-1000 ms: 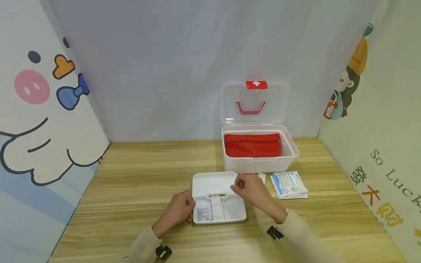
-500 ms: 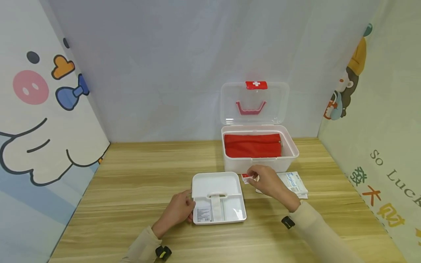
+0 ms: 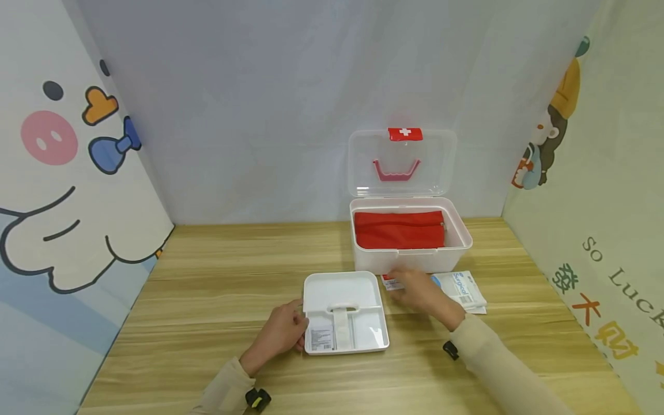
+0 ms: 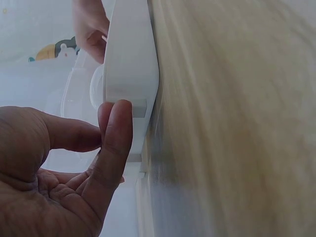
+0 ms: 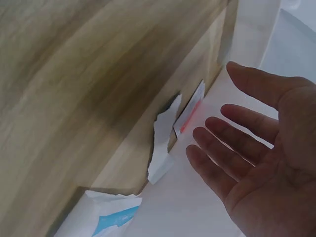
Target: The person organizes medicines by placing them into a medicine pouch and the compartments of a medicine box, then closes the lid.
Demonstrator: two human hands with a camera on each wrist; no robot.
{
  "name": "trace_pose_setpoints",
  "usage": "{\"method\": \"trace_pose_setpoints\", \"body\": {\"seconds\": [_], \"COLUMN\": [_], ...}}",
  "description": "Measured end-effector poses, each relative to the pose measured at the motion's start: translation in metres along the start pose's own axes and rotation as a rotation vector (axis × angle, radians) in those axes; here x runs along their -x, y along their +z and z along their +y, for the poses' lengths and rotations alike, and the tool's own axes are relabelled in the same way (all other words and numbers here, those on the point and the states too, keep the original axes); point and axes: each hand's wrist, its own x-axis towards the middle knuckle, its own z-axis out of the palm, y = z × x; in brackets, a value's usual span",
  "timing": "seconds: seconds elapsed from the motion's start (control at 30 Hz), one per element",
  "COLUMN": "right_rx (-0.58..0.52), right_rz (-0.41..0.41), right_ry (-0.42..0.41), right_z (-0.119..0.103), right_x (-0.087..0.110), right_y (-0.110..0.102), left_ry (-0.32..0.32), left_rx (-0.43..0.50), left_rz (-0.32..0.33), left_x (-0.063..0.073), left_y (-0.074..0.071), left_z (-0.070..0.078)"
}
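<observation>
A white compartment tray (image 3: 342, 287) with a raised centre handle lies on the table. It holds a small printed packet (image 3: 321, 339) and a white strip (image 3: 342, 329). My left hand (image 3: 280, 329) pinches the tray's left edge; in the left wrist view its thumb and fingertips meet at the tray's side wall. My right hand (image 3: 419, 294) reaches over small packages before the white box, its fingers extended and apart in the right wrist view. Near those fingers lie a red-and-white packet (image 5: 190, 112) and a torn-edged white piece (image 5: 163, 140). The hand partly covers both in the head view.
Behind the packages stands a white first-aid box (image 3: 410, 262), its clear lid (image 3: 436, 158) raised. A red zip pouch (image 3: 399, 230) lies inside. A blue-and-white package marked Surgical (image 3: 463, 290) is right of my right hand. Printed cloths hang at both sides.
My right hand has moved from above the tray's right side rightward to the packages, then lowered slightly with its fingers spreading. My left hand and the tray have stayed put.
</observation>
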Motion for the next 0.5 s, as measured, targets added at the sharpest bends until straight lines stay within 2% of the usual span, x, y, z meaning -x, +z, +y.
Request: {"method": "trace_pose_setpoints", "body": {"seconds": [0.2,0.5], "right_rx": [-0.033,0.015], "right_rz": [-0.044,-0.047], "right_ry": [-0.005,-0.038], "right_z": [0.002,0.004], "right_x": [-0.001,-0.003], "right_y": [0.006,0.012], "left_ry": [0.004,0.009], "left_rx": [-0.005,-0.013], "left_rz": [0.000,0.005], "left_x": [0.000,0.001], "left_y": [0.000,-0.001], "left_z": [0.000,0.000]}}
